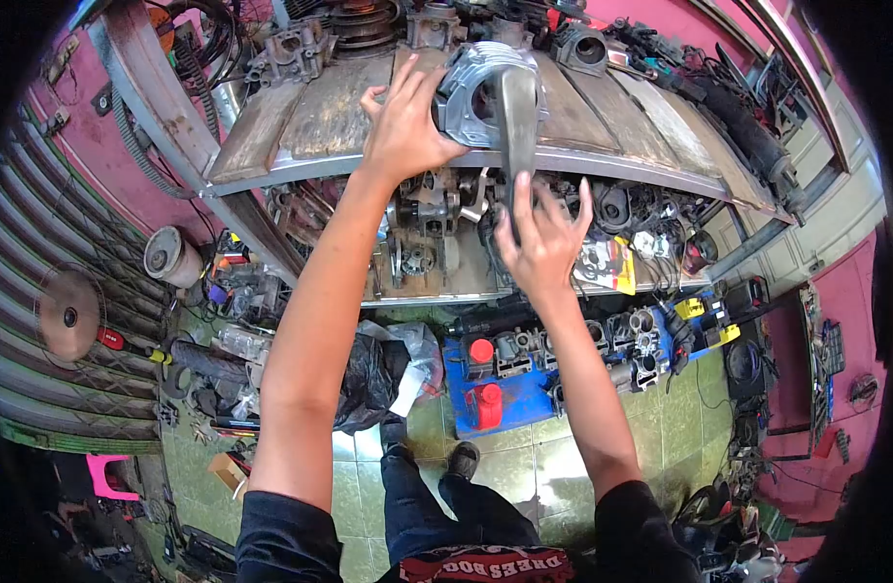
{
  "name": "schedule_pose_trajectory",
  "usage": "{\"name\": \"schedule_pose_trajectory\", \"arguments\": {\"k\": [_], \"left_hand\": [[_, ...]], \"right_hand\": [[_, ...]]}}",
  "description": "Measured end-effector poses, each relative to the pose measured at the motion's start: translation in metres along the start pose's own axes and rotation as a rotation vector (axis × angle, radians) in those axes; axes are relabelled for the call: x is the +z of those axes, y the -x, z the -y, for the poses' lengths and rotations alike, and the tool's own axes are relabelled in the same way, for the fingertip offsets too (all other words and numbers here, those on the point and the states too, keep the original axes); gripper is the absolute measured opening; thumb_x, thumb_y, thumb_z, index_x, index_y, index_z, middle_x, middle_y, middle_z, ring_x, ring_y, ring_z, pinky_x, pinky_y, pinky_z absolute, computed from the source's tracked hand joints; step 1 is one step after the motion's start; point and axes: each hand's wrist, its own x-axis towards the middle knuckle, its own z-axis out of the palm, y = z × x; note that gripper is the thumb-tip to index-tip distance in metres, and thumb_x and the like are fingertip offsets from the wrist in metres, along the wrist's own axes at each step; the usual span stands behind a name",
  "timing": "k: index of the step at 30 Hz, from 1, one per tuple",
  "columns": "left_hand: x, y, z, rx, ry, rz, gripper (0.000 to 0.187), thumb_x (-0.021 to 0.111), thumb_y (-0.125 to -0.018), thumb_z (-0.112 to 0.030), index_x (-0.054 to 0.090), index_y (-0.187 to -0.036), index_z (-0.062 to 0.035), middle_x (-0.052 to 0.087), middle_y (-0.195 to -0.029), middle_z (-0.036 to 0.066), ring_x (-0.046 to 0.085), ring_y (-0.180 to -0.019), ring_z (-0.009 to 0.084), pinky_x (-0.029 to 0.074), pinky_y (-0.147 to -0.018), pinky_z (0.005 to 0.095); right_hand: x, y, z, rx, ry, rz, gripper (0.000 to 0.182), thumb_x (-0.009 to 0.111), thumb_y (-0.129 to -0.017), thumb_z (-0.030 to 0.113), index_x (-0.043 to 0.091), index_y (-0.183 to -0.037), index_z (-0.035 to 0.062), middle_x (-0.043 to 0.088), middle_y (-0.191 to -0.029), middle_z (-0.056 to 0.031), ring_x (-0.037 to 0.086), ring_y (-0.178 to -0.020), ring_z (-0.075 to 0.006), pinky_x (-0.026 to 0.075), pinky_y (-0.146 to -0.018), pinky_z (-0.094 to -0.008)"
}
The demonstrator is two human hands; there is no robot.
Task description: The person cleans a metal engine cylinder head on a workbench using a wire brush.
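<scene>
A silver finned engine cylinder block (463, 102) stands at the front edge of the wooden shelf, its round bore facing me. My left hand (404, 131) grips its left side, thumb along the lower edge and the other fingers reaching up beside it. My right hand (543, 243) is closed around the lower end of a long grey bar-like tool (518, 121), with some fingers lifted off. The tool's wide upper end overlaps the bore and the right side of the block. It is blurred, so I cannot tell its exact kind.
Greasy engine parts (296, 53) line the back of the plank shelf (335, 112). More parts fill the lower shelf (456, 267). On the floor lie a blue tray (524, 418) with red bottles (487, 403) and a black plastic bag (362, 384). A fan (70, 317) stands left.
</scene>
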Motion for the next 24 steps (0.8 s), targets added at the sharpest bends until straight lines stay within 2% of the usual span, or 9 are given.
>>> {"name": "schedule_pose_trajectory", "arguments": {"k": [3,6,7,9,14,19,21,24], "left_hand": [[0.001,0.001,0.0,0.005,-0.007,-0.009,0.101,0.09,-0.058,-0.054,0.06,-0.141,-0.006,0.062,-0.142,0.015,0.046,-0.147,0.0269,0.025,-0.11,0.0544],[0.001,0.001,0.002,0.009,0.006,-0.007,0.102,0.091,-0.056,-0.053,0.059,-0.141,-0.0058,0.061,-0.144,0.015,0.046,-0.147,0.027,0.025,-0.11,0.0548],[0.001,0.001,0.001,0.009,0.01,-0.004,0.102,0.091,-0.056,-0.053,0.059,-0.141,-0.0058,0.061,-0.144,0.015,0.046,-0.147,0.027,0.025,-0.11,0.0548],[0.001,0.002,0.001,-0.005,-0.017,-0.011,0.104,0.091,-0.054,-0.051,0.059,-0.142,-0.0061,0.061,-0.143,0.015,0.046,-0.146,0.0274,0.025,-0.111,0.0552],[0.009,0.003,0.011,0.012,-0.065,-0.004,0.104,0.093,-0.051,-0.048,0.059,-0.14,-0.0078,0.062,-0.142,0.016,0.048,-0.144,0.0286,0.025,-0.11,0.0552],[0.003,0.002,0.005,-0.002,-0.015,-0.003,0.104,0.092,-0.053,-0.052,0.059,-0.141,-0.008,0.062,-0.141,0.016,0.048,-0.144,0.0289,0.024,-0.111,0.0552],[0.003,0.003,0.003,0.002,-0.032,0.001,0.104,0.092,-0.053,-0.052,0.058,-0.141,-0.0081,0.062,-0.141,0.016,0.048,-0.144,0.029,0.024,-0.111,0.0554],[0.0,0.001,0.002,0.003,-0.006,-0.016,0.104,0.092,-0.053,-0.052,0.058,-0.141,-0.0081,0.062,-0.141,0.016,0.048,-0.143,0.0291,0.025,-0.111,0.0562]], "right_hand": [[-0.011,0.018,0.012,0.057,-0.068,0.103,0.069,0.076,-0.083,0.014,0.056,-0.147,-0.0005,0.075,-0.086,-0.0101,0.072,-0.101,-0.0245,0.028,-0.119,-0.0619],[-0.013,-0.016,0.005,0.006,-0.084,-0.011,0.066,0.076,-0.084,0.013,0.058,-0.146,-0.0002,0.075,-0.088,-0.0089,0.072,-0.101,-0.0224,0.029,-0.119,-0.0586],[-0.011,-0.029,0.003,-0.022,-0.034,-0.029,0.067,0.076,-0.084,0.014,0.057,-0.147,0.0,0.073,-0.083,-0.0083,0.071,-0.096,-0.0213,0.032,-0.116,-0.0581],[-0.002,-0.034,0.0,-0.048,-0.016,0.015,0.065,0.076,-0.085,0.013,0.058,-0.146,0.0002,0.07,-0.08,-0.0071,0.07,-0.092,-0.0213,0.034,-0.114,-0.0577],[0.001,0.041,0.007,-0.034,-0.089,0.146,0.067,0.078,-0.08,0.014,0.061,-0.144,0.0025,0.067,-0.078,-0.0053,0.068,-0.083,-0.0211,0.039,-0.108,-0.0533],[-0.011,-0.023,0.004,-0.02,-0.088,-0.058,0.066,0.077,-0.083,0.013,0.059,-0.145,-0.0009,0.069,-0.078,-0.0049,0.067,-0.082,-0.0202,0.038,-0.106,-0.0514],[-0.006,-0.029,-0.003,0.01,-0.019,0.022,0.067,0.077,-0.084,0.013,0.058,-0.146,-0.0016,0.069,-0.077,-0.0044,0.067,-0.082,-0.0195,0.038,-0.105,-0.0512],[0.001,0.011,-0.004,0.014,-0.068,0.053,0.067,0.077,-0.084,0.014,0.057,-0.146,-0.0014,0.069,-0.075,-0.0044,0.067,-0.079,-0.0188,0.039,-0.104,-0.0507]]}}
